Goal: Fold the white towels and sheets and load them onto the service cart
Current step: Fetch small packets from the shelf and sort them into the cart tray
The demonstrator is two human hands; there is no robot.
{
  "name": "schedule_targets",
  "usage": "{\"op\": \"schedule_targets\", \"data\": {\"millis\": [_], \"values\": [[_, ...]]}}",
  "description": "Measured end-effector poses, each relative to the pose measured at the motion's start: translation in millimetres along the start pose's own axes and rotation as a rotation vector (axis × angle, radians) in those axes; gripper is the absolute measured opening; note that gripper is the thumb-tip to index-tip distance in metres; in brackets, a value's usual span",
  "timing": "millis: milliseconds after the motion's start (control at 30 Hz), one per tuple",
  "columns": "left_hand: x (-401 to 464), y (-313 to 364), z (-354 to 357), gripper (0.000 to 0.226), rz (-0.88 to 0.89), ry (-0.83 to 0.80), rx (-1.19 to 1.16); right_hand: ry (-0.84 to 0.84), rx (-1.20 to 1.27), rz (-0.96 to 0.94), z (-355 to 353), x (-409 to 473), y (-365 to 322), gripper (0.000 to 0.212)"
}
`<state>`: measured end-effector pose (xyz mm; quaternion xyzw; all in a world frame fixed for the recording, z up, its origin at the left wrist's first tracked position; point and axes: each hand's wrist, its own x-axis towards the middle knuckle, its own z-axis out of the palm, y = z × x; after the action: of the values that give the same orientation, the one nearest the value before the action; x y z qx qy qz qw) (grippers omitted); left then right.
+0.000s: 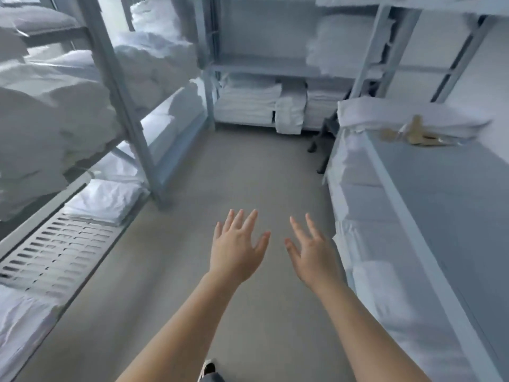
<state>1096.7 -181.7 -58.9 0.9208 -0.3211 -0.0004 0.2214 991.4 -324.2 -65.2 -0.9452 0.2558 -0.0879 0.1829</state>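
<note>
- Left hand (237,250) and right hand (312,253) held out over bare floor (248,172), fingers spread, holding nothing
- Folded white towels (246,104) stacked on far shelf; more linen (49,125) on left rack (121,86)

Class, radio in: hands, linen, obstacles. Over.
Left hand, right hand open, empty. Folded towels on far shelf, untouched. Floor between bare.
</note>
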Motion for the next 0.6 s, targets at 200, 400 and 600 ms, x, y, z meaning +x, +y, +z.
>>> {"op": "schedule_targets", "data": {"millis": [200, 400, 600], "values": [[110.9, -10.6, 43.5, 0.064, 0.093, -0.096, -0.047, 0.041, 0.021, 0.156, 19.5, 91.1, 26.1, 0.057], [241.4, -36.2, 54.4, 0.064, 0.185, -0.172, -0.056, 0.07, 0.031, 0.275, 32.0, 203.7, 21.2, 0.056], [362.9, -30.6, 62.3, 0.064, 0.292, -0.237, -0.061, 0.151, 0.02, 0.409, 20.4, 297.0, 33.9, 0.056]]}}
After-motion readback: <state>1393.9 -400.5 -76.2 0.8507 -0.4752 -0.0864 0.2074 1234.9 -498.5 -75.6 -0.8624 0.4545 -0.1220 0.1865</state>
